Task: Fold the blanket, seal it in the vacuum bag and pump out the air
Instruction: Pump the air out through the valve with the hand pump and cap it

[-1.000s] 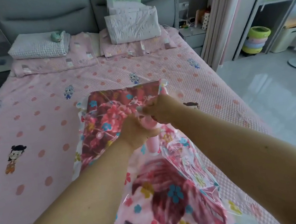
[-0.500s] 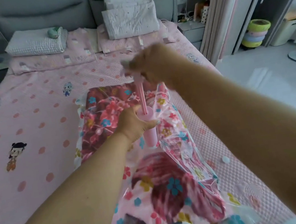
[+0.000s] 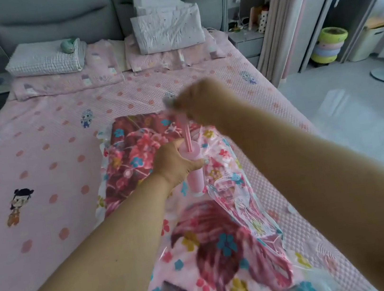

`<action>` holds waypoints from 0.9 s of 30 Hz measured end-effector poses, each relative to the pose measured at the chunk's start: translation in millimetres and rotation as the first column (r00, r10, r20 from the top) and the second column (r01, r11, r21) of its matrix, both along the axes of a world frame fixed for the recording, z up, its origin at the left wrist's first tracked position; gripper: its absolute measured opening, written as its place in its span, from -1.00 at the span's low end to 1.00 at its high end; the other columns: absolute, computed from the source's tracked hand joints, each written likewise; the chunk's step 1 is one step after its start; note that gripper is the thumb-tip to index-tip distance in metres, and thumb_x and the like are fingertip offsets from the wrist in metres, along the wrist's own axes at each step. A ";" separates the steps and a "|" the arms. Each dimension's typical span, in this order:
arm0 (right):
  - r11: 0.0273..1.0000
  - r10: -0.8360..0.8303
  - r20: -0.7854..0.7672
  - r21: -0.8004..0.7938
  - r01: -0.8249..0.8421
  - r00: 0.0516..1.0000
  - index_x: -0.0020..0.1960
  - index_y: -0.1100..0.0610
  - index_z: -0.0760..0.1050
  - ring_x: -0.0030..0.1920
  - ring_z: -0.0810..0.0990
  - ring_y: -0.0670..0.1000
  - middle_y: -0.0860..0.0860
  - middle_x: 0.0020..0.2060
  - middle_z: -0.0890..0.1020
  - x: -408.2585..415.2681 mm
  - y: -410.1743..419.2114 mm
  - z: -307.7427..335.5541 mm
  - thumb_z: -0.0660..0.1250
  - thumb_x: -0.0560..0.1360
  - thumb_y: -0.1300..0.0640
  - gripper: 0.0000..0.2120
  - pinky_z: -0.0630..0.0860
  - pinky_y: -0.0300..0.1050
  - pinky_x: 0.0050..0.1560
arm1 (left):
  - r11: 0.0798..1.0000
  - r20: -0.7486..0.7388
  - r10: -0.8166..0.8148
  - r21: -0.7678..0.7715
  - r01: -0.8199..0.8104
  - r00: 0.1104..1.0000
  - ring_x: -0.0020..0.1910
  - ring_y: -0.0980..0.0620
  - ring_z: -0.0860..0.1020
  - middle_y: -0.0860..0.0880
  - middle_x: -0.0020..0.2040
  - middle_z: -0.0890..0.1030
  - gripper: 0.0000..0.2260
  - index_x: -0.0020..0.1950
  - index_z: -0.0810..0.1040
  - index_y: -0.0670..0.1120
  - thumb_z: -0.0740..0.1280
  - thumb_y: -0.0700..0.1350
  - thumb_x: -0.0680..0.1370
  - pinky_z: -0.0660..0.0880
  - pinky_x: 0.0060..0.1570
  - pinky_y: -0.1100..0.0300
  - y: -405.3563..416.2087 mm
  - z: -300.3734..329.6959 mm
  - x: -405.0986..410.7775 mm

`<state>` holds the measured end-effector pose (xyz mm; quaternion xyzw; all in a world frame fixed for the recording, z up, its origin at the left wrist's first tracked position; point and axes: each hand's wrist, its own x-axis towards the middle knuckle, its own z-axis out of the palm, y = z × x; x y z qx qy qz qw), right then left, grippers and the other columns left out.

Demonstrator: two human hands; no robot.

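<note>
Pink plastic hand pump stands upright at frame centre on the clear vacuum bag holding the floral blanket; left hand grips its cylinder, right hand grips the raised plunger handle.

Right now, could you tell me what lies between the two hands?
In the head view, the pump's thin pink rod spans from the right hand down to the left hand.
</note>
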<state>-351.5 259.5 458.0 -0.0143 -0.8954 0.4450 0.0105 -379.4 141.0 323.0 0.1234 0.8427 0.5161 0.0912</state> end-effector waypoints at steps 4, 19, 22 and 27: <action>0.996 -0.004 0.142 0.093 -0.009 0.990 0.06 0.32 0.56 -0.44 0.37 -0.17 -0.06 -0.41 0.43 4.7 -2.9 -22.4 0.28 0.54 0.11 -0.73 0.34 -0.40 -0.50 | 1.000 -0.026 -0.004 -0.012 0.003 1.000 -0.20 0.14 0.59 0.11 -0.17 0.62 -0.65 -0.13 0.55 0.04 0.63 -0.11 0.23 0.47 -0.27 0.31 -0.3 0.6 2.2; 0.994 -0.008 -0.175 -0.106 -0.011 0.985 -0.52 0.00 0.48 -0.58 0.44 -0.23 -0.16 -0.61 0.48 -14.0 -3.7 37.7 0.41 0.40 -0.03 -0.65 0.33 -0.44 -0.57 | 0.999 -0.010 -0.009 0.045 0.010 1.000 -0.28 0.30 0.52 0.18 -0.20 0.57 -0.64 -0.19 0.49 0.12 0.62 -0.16 0.26 0.41 -0.40 0.52 -0.4 1.0 3.8; 0.999 0.030 0.014 0.033 -0.030 0.999 -0.33 0.10 0.48 -0.49 0.40 -0.10 -0.05 -0.50 0.45 -0.8 -5.1 -3.3 0.41 0.44 -0.06 -0.71 0.35 -0.31 -0.49 | 0.999 -0.004 -0.018 0.032 0.018 1.000 -0.25 0.23 0.52 0.15 -0.18 0.57 -0.65 -0.18 0.50 0.09 0.63 -0.13 0.25 0.41 -0.37 0.49 -3.1 -5.0 5.3; 0.974 0.029 -0.094 0.226 -0.007 0.995 0.28 0.04 0.46 -0.35 0.52 -0.04 0.04 -0.30 0.54 -4.6 -10.7 -2.4 0.27 0.56 -0.02 -0.69 0.49 -0.18 -0.38 | 0.999 0.000 -0.012 0.053 0.012 1.000 -0.28 0.29 0.54 0.19 -0.21 0.59 -0.65 -0.19 0.51 0.14 0.63 -0.13 0.25 0.43 -0.34 0.45 -3.3 -8.1 5.1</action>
